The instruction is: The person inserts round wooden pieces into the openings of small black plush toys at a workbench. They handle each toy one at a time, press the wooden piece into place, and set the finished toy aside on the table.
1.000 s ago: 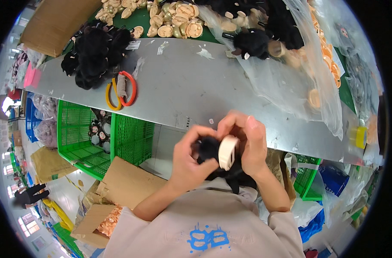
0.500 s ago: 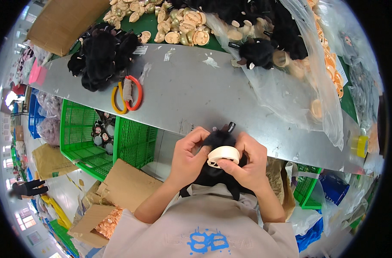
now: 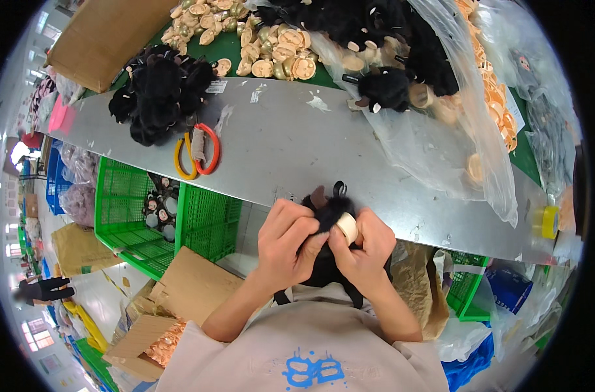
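Note:
In front of my chest, both hands grip a small black plush toy (image 3: 338, 206) with a brown ear and a black loop on top. A cream plastic face piece (image 3: 347, 227) sits against the plush. My left hand (image 3: 286, 236) pinches the plush on its left side, fingers curled and thumb pressed in. My right hand (image 3: 365, 245) is closed round the face piece and the plush edge, its thumb on the piece's near side. The plush's lower part hangs below my hands, partly hidden by them.
Scissors (image 3: 207, 149) with red and yellow handles lie on the metal table (image 3: 271, 140). Black plush pieces (image 3: 157, 91) are heaped at left, cream face pieces (image 3: 288, 52) at the back. A plastic bag (image 3: 434, 147) spreads at right. Below stands a green crate (image 3: 209, 219) beside a cardboard box (image 3: 131, 346).
The face piece has turned and moved right within the plush, with less of it showing. My left hand has shifted inward, and both thumbs now press close together.

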Tool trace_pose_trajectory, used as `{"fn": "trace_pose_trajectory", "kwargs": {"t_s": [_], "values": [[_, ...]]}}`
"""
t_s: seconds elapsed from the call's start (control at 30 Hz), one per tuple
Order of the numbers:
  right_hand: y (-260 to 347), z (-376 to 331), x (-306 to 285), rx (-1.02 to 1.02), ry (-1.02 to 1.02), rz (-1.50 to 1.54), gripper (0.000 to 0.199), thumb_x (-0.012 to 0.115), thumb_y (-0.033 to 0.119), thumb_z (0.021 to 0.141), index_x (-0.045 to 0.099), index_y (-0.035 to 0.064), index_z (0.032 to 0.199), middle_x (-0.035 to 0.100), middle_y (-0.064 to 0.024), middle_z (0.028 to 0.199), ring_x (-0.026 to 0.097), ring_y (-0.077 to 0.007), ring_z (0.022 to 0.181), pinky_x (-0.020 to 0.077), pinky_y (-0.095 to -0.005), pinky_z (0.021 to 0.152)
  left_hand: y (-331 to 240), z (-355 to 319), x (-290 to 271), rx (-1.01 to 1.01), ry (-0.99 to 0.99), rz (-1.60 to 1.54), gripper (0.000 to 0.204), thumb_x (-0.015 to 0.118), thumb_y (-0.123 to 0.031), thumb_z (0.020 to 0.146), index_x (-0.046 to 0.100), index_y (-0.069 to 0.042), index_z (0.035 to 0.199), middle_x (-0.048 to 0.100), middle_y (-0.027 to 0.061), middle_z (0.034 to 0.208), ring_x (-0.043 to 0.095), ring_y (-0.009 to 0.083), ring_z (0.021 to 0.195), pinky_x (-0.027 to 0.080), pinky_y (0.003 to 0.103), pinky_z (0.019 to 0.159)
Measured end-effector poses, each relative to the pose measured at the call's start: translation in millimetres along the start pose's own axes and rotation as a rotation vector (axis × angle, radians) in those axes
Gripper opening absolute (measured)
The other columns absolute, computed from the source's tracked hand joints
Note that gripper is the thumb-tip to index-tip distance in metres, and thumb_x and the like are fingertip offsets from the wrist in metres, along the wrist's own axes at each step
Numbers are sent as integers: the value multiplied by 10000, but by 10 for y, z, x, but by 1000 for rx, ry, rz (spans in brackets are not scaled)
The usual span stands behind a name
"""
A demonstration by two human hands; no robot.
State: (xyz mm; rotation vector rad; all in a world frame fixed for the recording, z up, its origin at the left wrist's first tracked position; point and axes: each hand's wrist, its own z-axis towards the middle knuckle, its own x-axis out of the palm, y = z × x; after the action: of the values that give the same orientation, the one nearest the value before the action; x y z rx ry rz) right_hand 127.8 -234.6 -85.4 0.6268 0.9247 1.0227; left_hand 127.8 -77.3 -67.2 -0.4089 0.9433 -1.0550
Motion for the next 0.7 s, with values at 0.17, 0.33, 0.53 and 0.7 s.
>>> {"fn": "trace_pose_trajectory", "kwargs": {"t_s": [0.17,0.33,0.53,0.7], "values": [[-23,19,159,162,-98,195,304,716,125,832,469,-1,708,525,-105,855,459,-179,668,384,-297,569,103,60,0,32,49,40,222,744,-140,842,573,-7,792,562,123,827,516,293,731,423,358,628],[-25,53,206,245,-121,366,313,442,240,1030,545,-40,935,571,-126,1000,525,-196,826,449,-307,731,65,-44,149,-41,91,-29,186,746,-95,809,583,-6,810,561,134,844,515,312,738,437,376,649],[-76,102,207,192,-76,54,237,386,173,1069,554,6,1056,563,-115,891,551,-217,733,452,-323,660,80,-122,243,-43,61,-58,187,736,-124,839,591,-6,825,587,128,873,523,312,761,448,379,660],[-123,184,178,258,-44,-74,193,420,121,1057,576,7,1060,564,-101,809,543,-208,650,446,-324,599,56,-128,181,-33,51,-77,191,736,-142,858,601,-11,828,580,109,855,524,295,760,446,366,661]]}}
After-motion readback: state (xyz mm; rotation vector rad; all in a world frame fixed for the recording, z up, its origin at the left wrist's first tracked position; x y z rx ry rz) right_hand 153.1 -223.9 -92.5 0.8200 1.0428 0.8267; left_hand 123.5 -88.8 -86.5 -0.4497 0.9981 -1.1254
